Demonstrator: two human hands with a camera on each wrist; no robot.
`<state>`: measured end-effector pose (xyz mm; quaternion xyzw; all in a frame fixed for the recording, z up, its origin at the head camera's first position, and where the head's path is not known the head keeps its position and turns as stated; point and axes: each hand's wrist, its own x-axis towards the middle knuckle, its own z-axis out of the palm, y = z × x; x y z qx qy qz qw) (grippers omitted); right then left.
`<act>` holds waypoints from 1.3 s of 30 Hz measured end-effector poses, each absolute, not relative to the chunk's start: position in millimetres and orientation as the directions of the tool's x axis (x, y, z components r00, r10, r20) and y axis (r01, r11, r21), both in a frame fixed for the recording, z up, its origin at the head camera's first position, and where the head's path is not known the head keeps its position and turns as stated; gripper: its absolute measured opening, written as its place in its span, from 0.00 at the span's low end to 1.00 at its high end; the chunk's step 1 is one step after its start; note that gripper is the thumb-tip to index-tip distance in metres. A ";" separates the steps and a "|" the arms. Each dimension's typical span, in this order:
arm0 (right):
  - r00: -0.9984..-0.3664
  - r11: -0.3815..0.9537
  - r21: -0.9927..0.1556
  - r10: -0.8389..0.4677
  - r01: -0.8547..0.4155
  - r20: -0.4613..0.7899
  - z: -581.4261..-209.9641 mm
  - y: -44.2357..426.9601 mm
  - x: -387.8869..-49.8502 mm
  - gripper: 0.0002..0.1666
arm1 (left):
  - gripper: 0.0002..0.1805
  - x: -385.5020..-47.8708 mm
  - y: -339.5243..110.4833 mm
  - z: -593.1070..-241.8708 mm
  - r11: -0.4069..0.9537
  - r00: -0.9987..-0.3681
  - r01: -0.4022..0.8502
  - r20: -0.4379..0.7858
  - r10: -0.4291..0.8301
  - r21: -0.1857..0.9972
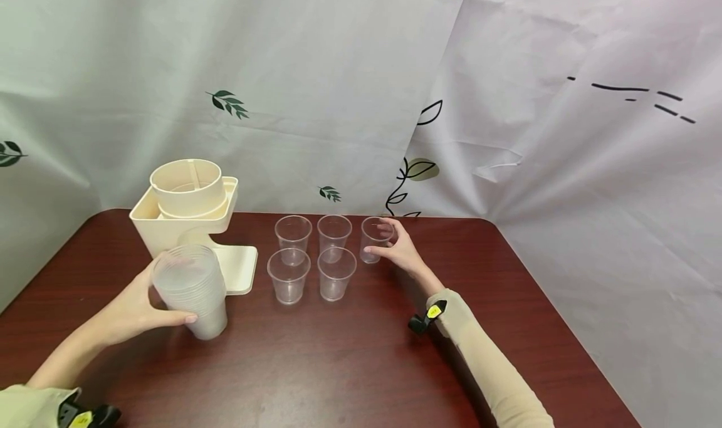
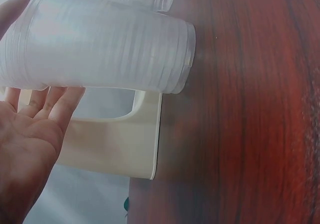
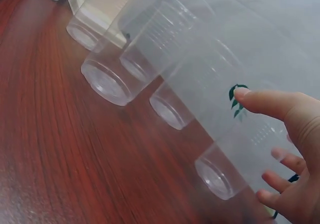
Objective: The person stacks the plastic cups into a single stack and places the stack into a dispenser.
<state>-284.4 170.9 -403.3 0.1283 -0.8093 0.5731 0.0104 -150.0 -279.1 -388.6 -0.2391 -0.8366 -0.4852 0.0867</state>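
My left hand (image 1: 126,309) (image 2: 30,139) grips a tall stack of nested clear cups (image 1: 192,287) (image 2: 105,44), thumb on the near side. The stack leans a little; whether its base touches the table cannot be told. At the right end of the back row, my right hand (image 1: 400,249) (image 3: 292,149) has thumb and fingers round a single clear cup (image 1: 370,243) (image 3: 217,176), which stands upright on the table. Left of it are four more upright cups, among them a back one (image 1: 334,234) and a front one (image 1: 289,277), mouths up.
Behind the stack stands a cream-coloured device (image 1: 188,227) (image 2: 110,144) with a round upper container and a flat foot. The dark red table (image 1: 316,365) ends against a pale, leaf-patterned cloth (image 1: 316,89). Both wrists wear black straps with small devices.
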 end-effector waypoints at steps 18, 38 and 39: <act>-0.973 0.218 -0.950 -0.118 -0.222 0.200 -412.6 168.3 -284.2 0.41 | 0.53 -149.5 -280.4 -391.4 0.404 -0.867 0.488 0.376 0.327 0.774; -0.956 0.209 -0.933 -0.052 -0.294 0.289 -406.1 169.2 -278.2 0.36 | 0.53 -148.9 -280.1 -391.3 0.403 -0.868 0.486 0.378 0.320 0.775; -0.955 0.216 -0.930 -0.048 -0.296 0.293 -404.9 169.2 -277.7 0.36 | 0.53 -148.8 -280.2 -391.3 0.404 -0.869 0.485 0.376 0.320 0.776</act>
